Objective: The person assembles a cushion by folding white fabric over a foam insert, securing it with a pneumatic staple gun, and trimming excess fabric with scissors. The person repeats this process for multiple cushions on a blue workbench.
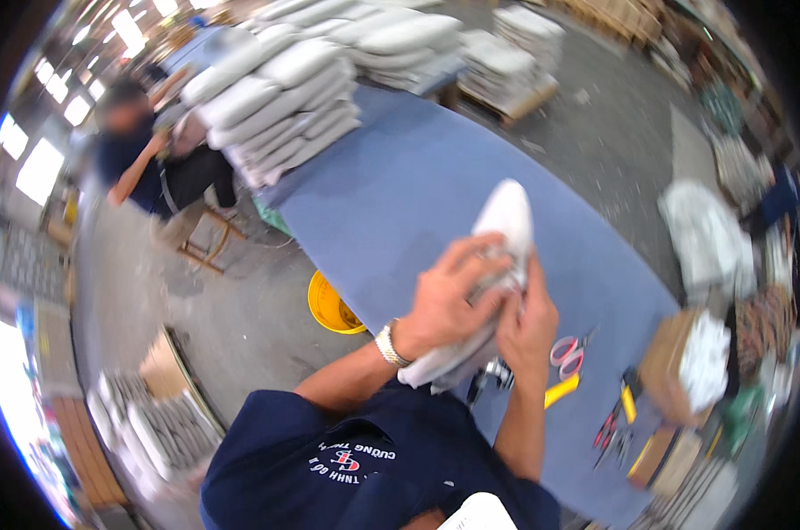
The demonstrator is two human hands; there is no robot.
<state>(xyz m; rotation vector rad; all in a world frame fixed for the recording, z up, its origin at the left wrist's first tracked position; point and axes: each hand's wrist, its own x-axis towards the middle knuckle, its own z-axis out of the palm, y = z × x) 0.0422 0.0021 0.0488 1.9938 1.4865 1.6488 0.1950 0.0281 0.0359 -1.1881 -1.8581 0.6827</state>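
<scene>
White cloth bundle (497,256), folded or rolled, held up over the blue table (391,194), just above its near part. Left hand (448,300) wrapped over the bundle's middle, fingers closed on the fabric; right hand (528,322) clamped on the lower right edge of the same cloth, thumb pressed in. To do this well, judging from the grip: keep both hands tight and close together so the layers don't slip, and keep the top end from flopping. Just right of the cloth on the table: pink-handled scissors (569,352), a yellow cutter (561,390); further right more small hand tools (614,428) and a cardboard box (669,367) with white stuff in it. Left of the cloth, off the table, a yellow bucket (329,305) on the concrete floor (232,309). Far beyond the cloth, tall stacks of grey-white sacks (285,97) at the table's far end. Another person (130,141) stands well left of those, by a wooden stool (207,238). Big workshop hall, bright windows far left.
</scene>
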